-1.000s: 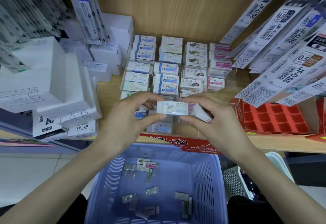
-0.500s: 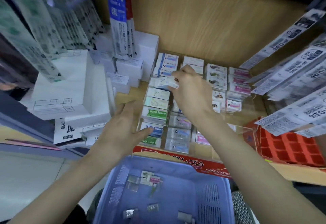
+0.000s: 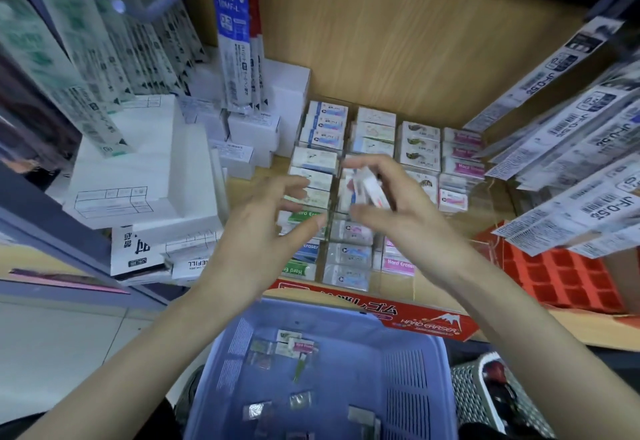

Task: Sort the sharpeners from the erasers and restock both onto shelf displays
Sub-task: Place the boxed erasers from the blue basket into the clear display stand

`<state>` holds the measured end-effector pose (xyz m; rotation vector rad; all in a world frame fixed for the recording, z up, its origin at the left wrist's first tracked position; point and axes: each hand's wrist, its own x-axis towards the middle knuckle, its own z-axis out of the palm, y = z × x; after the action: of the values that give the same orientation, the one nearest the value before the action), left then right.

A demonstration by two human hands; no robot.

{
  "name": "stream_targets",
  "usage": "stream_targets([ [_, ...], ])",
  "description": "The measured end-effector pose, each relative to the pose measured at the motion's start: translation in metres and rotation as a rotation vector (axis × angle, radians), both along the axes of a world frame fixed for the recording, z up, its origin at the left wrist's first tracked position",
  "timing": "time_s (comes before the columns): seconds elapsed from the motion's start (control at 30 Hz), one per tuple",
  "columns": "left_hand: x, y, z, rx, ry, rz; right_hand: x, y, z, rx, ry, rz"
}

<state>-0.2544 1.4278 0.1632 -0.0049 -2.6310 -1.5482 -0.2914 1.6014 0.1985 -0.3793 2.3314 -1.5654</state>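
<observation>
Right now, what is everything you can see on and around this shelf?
shelved erasers: many, white with blue, green or pink labels, rows mid-shelf
held eraser: at least one, white, blurred, above the rows
small packets: several, mostly silvery, basket floor
basket: one, lilac, below shelf
red tray: one, right of erasers
red carton: one, shelf front
white boxes: several, stacked left
refill packs: many, hanging both sides
grey basket: one, lower right
left hand: spread, over erasers
right hand: fingers pinch held eraser
</observation>
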Motion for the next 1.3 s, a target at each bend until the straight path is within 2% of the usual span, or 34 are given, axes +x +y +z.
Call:
stream_targets([
  [0.07,0.005,0.009,0.008,0.108,-0.047,-0.067,0.027,0.017,-0.005,-0.107,-0.163,0.005],
  [0.13,0.010,0.017,0.010,0.126,-0.081,-0.150,0.043,0.028,-0.012,-0.128,-0.211,-0.045],
  [0.27,0.017,0.030,0.007,0.123,-0.140,-0.269,0.054,0.043,-0.020,-0.128,-0.227,-0.147],
  [0.4,0.018,0.032,0.004,0.224,-0.180,-0.360,0.054,0.048,-0.020,-0.069,-0.194,-0.070],
  [0.47,0.017,0.032,0.001,0.206,-0.185,-0.386,0.054,0.051,-0.021,-0.086,-0.202,-0.050],
  [0.57,0.014,0.032,-0.002,0.266,-0.206,-0.377,0.054,0.056,-0.024,-0.171,-0.252,-0.062],
  [0.63,0.012,0.031,-0.002,0.344,-0.221,-0.359,0.050,0.059,-0.026,-0.243,-0.295,-0.150],
  [0.73,0.010,0.029,-0.002,0.422,-0.248,-0.308,0.045,0.065,-0.028,-0.152,-0.197,-0.235],
  [0.8,0.010,0.029,-0.003,0.418,-0.263,-0.277,0.044,0.068,-0.030,-0.159,-0.224,-0.244],
  [0.9,0.009,0.030,-0.003,0.436,-0.285,-0.223,0.045,0.066,-0.028,-0.376,-0.365,-0.232],
  [1.07,0.006,0.027,-0.005,0.568,-0.293,-0.094,0.043,0.069,-0.022,-0.633,-0.496,-0.226],
  [1.17,0.003,0.023,-0.005,0.633,-0.300,-0.022,0.043,0.070,-0.024,-0.559,-0.466,-0.244],
  [1.3,0.002,0.017,-0.007,0.594,-0.295,0.059,0.037,0.067,-0.033,-0.220,-0.224,-0.308],
])
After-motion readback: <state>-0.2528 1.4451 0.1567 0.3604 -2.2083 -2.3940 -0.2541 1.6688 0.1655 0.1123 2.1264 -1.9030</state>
